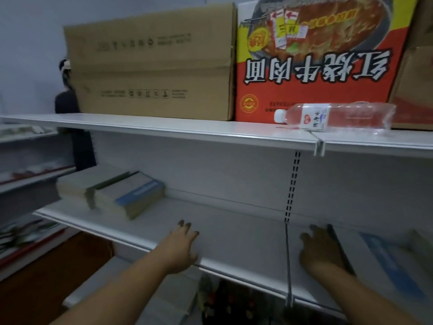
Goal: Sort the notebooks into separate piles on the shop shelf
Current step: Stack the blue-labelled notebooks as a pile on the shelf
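Notebooks (386, 256) lie flat, thin and floppy, probably light; best lifted by the spine edge. Right hand (321, 249) rests spread beside them, left hand (181, 245) spread on the shelf (239, 231).

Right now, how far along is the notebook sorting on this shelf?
Partly done, it seems. Two piles of notebooks already sit side by side at the left of the middle shelf. Nothing is in hand: the left hand rests open on the shelf, and the right hand lies beside a blue-striped notebook at the right. That one looks left to sort.
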Demonstrator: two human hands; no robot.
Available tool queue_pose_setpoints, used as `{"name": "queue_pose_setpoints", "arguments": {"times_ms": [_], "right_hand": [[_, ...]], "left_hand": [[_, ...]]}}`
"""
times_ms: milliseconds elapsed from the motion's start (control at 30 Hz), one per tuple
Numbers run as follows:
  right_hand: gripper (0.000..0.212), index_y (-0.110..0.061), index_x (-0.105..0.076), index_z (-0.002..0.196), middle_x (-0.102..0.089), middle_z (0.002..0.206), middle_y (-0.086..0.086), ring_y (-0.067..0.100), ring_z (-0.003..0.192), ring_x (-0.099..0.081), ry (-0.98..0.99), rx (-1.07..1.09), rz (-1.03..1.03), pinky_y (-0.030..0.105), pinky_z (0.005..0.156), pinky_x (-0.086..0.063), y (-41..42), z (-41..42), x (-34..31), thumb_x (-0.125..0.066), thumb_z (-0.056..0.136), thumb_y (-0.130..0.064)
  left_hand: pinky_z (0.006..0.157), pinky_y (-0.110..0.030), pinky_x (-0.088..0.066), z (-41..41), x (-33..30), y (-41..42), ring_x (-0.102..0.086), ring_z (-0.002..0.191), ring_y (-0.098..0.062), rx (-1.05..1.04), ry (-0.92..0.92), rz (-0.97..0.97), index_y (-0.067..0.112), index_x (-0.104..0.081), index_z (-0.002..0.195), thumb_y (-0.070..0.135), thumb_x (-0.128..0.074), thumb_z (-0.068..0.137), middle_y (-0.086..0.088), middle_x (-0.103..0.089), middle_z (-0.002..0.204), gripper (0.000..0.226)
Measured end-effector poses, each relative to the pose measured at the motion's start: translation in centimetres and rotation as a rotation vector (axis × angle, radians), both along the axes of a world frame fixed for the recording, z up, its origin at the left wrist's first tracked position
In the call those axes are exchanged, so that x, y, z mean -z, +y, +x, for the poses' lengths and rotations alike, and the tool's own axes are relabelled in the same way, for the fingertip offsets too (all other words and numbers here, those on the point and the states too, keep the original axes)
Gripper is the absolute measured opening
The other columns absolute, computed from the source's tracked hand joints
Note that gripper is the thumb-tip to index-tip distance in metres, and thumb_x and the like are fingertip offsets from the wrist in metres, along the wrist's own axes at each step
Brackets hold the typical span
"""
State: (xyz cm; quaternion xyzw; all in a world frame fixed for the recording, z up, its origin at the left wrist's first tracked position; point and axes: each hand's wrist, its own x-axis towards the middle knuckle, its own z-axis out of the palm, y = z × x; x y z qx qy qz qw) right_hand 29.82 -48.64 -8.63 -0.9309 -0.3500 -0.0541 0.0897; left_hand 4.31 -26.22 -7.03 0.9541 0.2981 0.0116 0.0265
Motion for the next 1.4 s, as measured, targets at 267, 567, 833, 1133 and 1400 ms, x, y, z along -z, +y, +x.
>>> {"name": "queue_pose_setpoints", "arguments": {"times_ms": [267,567,833,1133,1400], "right_hand": [[0.039,-0.013,-0.055,0.123,-0.016,0.157,0.009,0.022,0.142,-0.021,0.022,-0.477,-0.036,0.028,0.11,-0.026,13.1,-15.3,2.3,-0.047,0.085,-0.016],[0.043,-0.008,-0.064,0.078,-0.062,0.096,0.011,0.033,0.106,-0.056,0.232,-0.601,0.071,0.032,0.094,-0.046,25.1,-19.3,5.0,-0.025,0.072,-0.023],[0.029,-0.022,-0.058,0.119,-0.062,0.123,0.001,0.019,0.112,-0.057,0.452,-0.521,0.138,0.024,0.092,-0.043,36.3,-20.1,1.6,-0.043,0.094,-0.025],[0.035,0.0,-0.051,0.124,-0.056,0.122,0.02,0.034,0.113,-0.055,0.765,-0.353,0.253,0.037,0.093,-0.046,44.9,-20.9,0.5,-0.042,0.097,-0.021],[0.047,-0.01,-0.063,0.09,-0.061,0.079,0.008,0.023,0.071,-0.062,0.908,-0.178,0.308,0.031,0.064,-0.049,48.4,-21.7,0.2,-0.044,0.093,-0.054]], "left_hand": [[0.119,-0.043,-0.005,-9.9,0.3,7.9,0.007,0.148,-0.024,-0.093,0.023,0.044,0.022,-0.018,0.152,0.046,-0.039,0.096,-0.009,0.003,0.161,0.063],[0.119,-0.041,0.001,-13.7,1.3,15.4,0.011,0.147,-0.02,-0.181,-0.011,0.058,0.026,-0.014,0.152,0.045,-0.036,0.098,-0.004,0.004,0.161,0.062],[0.118,-0.045,0.002,-13.0,-0.7,22.6,0.009,0.147,-0.023,-0.218,0.021,0.137,0.029,-0.019,0.15,0.061,-0.036,0.091,-0.004,0.0,0.161,0.069],[0.119,-0.041,0.002,-12.9,-0.8,29.5,0.006,0.148,-0.019,-0.205,-0.015,0.122,0.029,-0.019,0.151,0.062,-0.035,0.091,-0.002,-0.005,0.161,0.07],[0.117,-0.035,0.007,-13.6,-1.4,35.6,0.0,0.148,-0.017,-0.081,-0.133,0.075,0.024,-0.024,0.15,0.073,-0.002,0.069,0.001,-0.011,0.16,0.098]]}}
